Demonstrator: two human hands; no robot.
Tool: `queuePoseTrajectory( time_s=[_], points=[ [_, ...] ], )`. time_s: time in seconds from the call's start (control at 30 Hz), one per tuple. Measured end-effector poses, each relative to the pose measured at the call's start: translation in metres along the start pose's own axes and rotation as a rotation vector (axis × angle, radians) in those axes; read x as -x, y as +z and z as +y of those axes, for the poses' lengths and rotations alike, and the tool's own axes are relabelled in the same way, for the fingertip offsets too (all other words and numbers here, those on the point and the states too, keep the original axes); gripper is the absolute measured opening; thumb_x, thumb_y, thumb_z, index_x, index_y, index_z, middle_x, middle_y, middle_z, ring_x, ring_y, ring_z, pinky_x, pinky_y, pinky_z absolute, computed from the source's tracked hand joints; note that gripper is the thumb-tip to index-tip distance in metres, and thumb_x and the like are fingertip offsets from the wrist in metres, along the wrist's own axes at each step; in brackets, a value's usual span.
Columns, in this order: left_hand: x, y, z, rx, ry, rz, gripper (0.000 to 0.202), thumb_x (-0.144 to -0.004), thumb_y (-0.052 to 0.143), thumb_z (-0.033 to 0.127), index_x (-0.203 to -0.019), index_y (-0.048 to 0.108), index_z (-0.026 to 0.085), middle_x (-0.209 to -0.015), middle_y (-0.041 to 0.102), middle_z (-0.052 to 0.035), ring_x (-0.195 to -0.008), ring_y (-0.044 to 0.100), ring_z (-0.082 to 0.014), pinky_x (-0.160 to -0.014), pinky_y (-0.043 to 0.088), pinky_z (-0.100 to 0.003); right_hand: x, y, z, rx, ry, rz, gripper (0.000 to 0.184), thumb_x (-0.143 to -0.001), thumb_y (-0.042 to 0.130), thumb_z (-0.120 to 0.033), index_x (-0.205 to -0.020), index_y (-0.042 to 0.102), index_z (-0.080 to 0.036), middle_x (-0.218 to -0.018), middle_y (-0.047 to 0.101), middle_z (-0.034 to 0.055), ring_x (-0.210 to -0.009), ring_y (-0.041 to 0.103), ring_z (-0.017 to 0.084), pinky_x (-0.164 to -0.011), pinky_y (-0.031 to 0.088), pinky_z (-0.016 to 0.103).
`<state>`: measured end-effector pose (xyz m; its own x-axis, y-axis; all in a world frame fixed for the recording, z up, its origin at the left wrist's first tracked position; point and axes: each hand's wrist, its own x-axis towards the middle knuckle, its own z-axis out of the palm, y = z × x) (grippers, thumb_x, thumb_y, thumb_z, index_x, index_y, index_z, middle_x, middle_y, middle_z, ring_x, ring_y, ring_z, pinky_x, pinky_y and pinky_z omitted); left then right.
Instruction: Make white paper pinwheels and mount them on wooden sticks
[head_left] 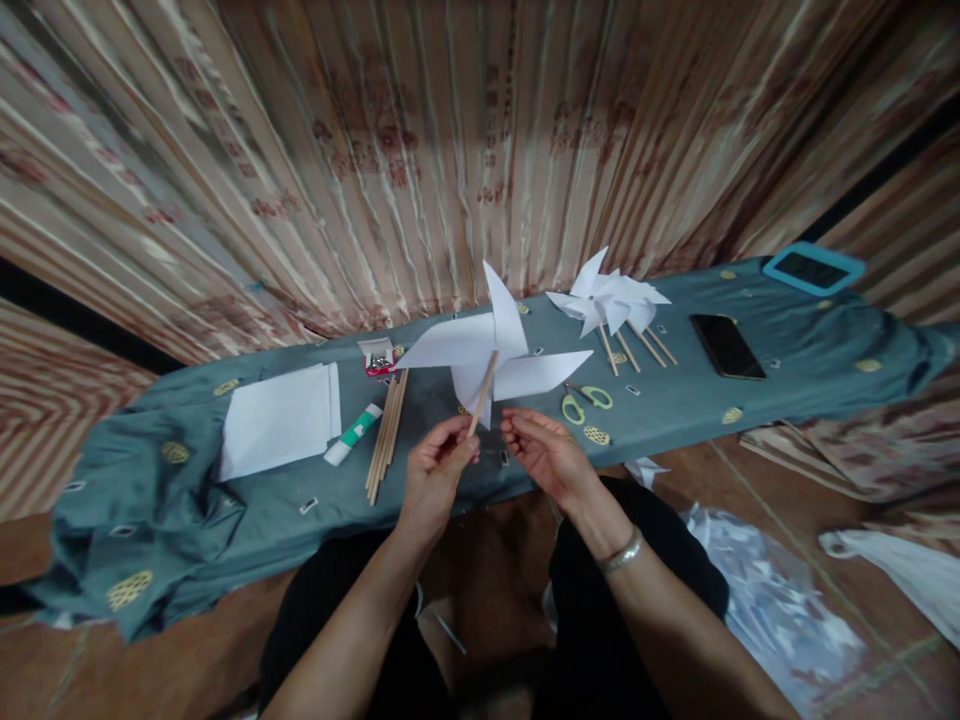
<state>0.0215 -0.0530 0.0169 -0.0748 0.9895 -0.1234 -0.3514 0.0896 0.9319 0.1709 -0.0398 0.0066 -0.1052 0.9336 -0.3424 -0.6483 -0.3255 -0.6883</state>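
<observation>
My left hand point(435, 470) pinches the lower end of a wooden stick that carries a white paper pinwheel point(499, 355), held upright above the cloth-covered bench point(135, 470). My right hand point(544, 455) hovers just right of the stick's end, fingers loosely curled and apart, holding nothing that I can see. A silver bangle sits on my right wrist.
On the bench lie a stack of white paper point(277, 418), a glue stick point(354, 434), several wooden sticks point(386, 435), a small box of pins point(379, 357), green scissors point(585, 402), finished pinwheels point(611, 300), a black phone point(726, 346) and a blue-cased tablet point(812, 267). Plastic bags point(750, 590) lie on the floor at right.
</observation>
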Motion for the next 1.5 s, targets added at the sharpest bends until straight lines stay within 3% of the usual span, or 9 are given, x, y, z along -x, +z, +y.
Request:
queuePoseTrajectory(
  time_s=[0.3, 0.43, 0.57, 0.9, 1.0, 1.2, 1.37, 1.5],
  points=[
    [0.002, 0.001, 0.002, 0.055, -0.027, 0.004, 0.027, -0.056, 0.085, 0.028, -0.077, 0.072, 0.016, -0.065, 0.065, 0.0022, -0.058, 0.056, -0.0081, -0.061, 0.046, -0.021, 0.0, 0.002, 0.005, 0.022, 0.003, -0.014, 0.029, -0.056, 0.087, -0.027, -0.078, 0.074, -0.015, -0.069, 0.073, 0.0009, -0.06, 0.06, 0.008, -0.057, 0.044, 0.02],
    [0.001, 0.004, 0.007, 0.191, -0.133, 0.049, 0.034, -0.048, 0.089, 0.03, -0.075, 0.073, 0.016, -0.076, 0.071, -0.0011, -0.065, 0.061, -0.0093, -0.067, 0.049, -0.023, 0.0, 0.002, 0.008, 0.057, -0.023, 0.0, 0.027, -0.056, 0.087, -0.028, -0.077, 0.074, -0.016, -0.069, 0.073, 0.0011, -0.059, 0.06, 0.009, -0.056, 0.044, 0.021],
    [-0.002, 0.004, 0.008, 0.265, -0.179, 0.091, 0.042, -0.041, 0.092, 0.034, -0.074, 0.074, 0.016, -0.069, 0.07, -0.0008, -0.063, 0.06, -0.0086, -0.064, 0.047, -0.022, 0.001, 0.004, 0.008, 0.107, -0.061, 0.035, 0.028, -0.056, 0.086, -0.031, -0.078, 0.075, -0.017, -0.071, 0.074, 0.0019, -0.061, 0.06, 0.009, -0.058, 0.044, 0.021],
    [-0.004, 0.001, 0.004, 0.259, -0.207, 0.051, 0.032, -0.046, 0.09, 0.027, -0.071, 0.074, 0.014, -0.064, 0.067, 0.0003, -0.062, 0.057, -0.0076, -0.065, 0.044, -0.021, -0.003, 0.001, -0.001, 0.165, -0.158, 0.079, 0.03, -0.055, 0.087, -0.035, -0.077, 0.075, -0.019, -0.07, 0.073, 0.0016, -0.061, 0.059, 0.01, -0.06, 0.043, 0.023],
    [-0.005, 0.003, 0.004, 0.248, -0.198, 0.057, 0.033, -0.046, 0.089, 0.028, -0.072, 0.075, 0.015, -0.067, 0.068, -0.0001, -0.064, 0.057, -0.0084, -0.068, 0.044, -0.021, -0.002, 0.002, 0.003, 0.279, -0.17, 0.006, 0.028, -0.058, 0.085, -0.039, -0.076, 0.075, -0.019, -0.069, 0.072, 0.0014, -0.062, 0.059, 0.011, -0.062, 0.043, 0.025],
    [-0.01, 0.002, 0.003, 0.175, -0.135, 0.065, 0.033, -0.048, 0.089, 0.034, -0.07, 0.076, 0.014, -0.064, 0.068, 0.0, -0.063, 0.055, -0.0087, -0.066, 0.042, -0.022, 0.002, 0.005, 0.022, 0.595, -0.14, -0.34, 0.02, -0.07, 0.077, -0.039, -0.074, 0.075, -0.019, -0.069, 0.069, -0.001, -0.064, 0.056, 0.012, -0.064, 0.041, 0.026],
    [-0.011, 0.0, 0.001, 0.121, -0.085, 0.053, 0.03, -0.052, 0.088, 0.035, -0.073, 0.077, 0.017, -0.067, 0.071, -0.0005, -0.067, 0.059, -0.0112, -0.072, 0.045, -0.024, 0.0, 0.002, 0.027, 0.682, -0.181, -0.394, 0.026, -0.076, 0.071, -0.043, -0.067, 0.072, -0.018, -0.06, 0.062, -0.0021, -0.058, 0.05, 0.011, -0.059, 0.037, 0.026],
    [-0.011, -0.004, -0.005, 0.072, -0.087, 0.061, 0.031, -0.053, 0.087, 0.031, -0.079, 0.078, 0.018, -0.084, 0.076, -0.005, -0.079, 0.065, -0.0153, -0.08, 0.048, -0.028, -0.003, 0.0, 0.027, 0.688, -0.19, -0.405, 0.028, -0.078, 0.069, -0.044, -0.068, 0.072, -0.018, -0.062, 0.064, -0.001, -0.06, 0.053, 0.012, -0.063, 0.04, 0.027]
  ],
)
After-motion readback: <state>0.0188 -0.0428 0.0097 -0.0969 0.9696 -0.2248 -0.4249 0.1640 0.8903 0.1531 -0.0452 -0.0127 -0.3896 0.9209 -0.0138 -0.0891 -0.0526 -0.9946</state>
